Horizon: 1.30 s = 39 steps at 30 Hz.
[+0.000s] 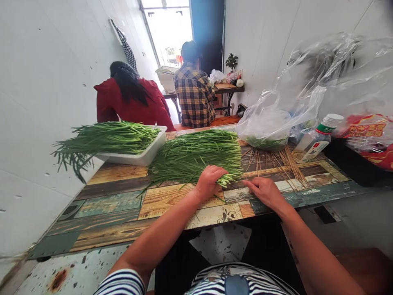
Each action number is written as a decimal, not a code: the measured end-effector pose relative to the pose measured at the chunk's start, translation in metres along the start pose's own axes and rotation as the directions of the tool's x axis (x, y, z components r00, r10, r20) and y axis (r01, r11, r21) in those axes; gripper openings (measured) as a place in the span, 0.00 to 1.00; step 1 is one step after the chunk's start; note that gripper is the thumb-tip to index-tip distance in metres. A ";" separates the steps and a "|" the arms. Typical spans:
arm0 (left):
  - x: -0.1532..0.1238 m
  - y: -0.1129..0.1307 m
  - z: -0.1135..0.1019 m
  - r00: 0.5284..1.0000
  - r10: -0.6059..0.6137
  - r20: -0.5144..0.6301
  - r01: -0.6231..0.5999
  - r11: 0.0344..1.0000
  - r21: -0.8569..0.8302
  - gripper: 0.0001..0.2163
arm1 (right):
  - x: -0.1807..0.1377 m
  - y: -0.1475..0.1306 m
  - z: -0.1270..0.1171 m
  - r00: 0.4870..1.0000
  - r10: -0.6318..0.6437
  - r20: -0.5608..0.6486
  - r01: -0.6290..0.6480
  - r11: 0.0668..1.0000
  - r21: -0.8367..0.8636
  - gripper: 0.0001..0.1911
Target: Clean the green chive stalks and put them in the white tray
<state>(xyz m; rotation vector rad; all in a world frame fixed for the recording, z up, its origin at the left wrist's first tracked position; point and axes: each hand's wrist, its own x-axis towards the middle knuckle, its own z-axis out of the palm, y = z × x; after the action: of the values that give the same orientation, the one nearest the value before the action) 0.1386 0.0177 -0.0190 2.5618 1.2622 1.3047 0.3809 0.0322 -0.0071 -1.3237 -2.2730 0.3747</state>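
Observation:
My left hand is wrapped round a small bunch of garlic chives, its pale cut ends pointing right. Behind it a large pile of garlic chives lies on the table, stems to the right. Just right of the held ends, my right hand is closed in a pinch, apart from the bunch; whatever is between its fingertips is too small to make out. Thin wooden skewers lie loose beyond my right hand.
A white tray heaped with chives stands at the left. Back right are a plastic bag over a bowl, a bottle and a black tray with red packaging. Two people sit beyond the table, backs turned.

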 end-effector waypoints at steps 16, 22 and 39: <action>-0.004 -0.004 0.002 0.989 -0.073 -0.130 0.066 0.996 -0.058 0.14 | 0.026 -0.008 0.021 0.975 -0.206 -0.076 0.189 0.964 -0.189 0.08; -0.004 -0.003 0.001 0.985 -0.094 -0.148 0.087 0.995 -0.058 0.13 | 0.021 -0.012 0.016 0.955 -0.222 -0.196 0.208 0.974 -0.089 0.10; -0.003 -0.004 0.006 0.997 0.068 0.033 -0.065 0.993 -0.094 0.12 | 0.017 -0.051 0.015 0.937 -0.226 -0.264 0.301 0.909 0.289 0.07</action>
<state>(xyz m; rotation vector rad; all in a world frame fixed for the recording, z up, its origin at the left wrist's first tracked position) 0.1386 0.0209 -0.0260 2.5714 1.0915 1.2896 0.3283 0.0225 0.0079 -0.8317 -2.0553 0.4555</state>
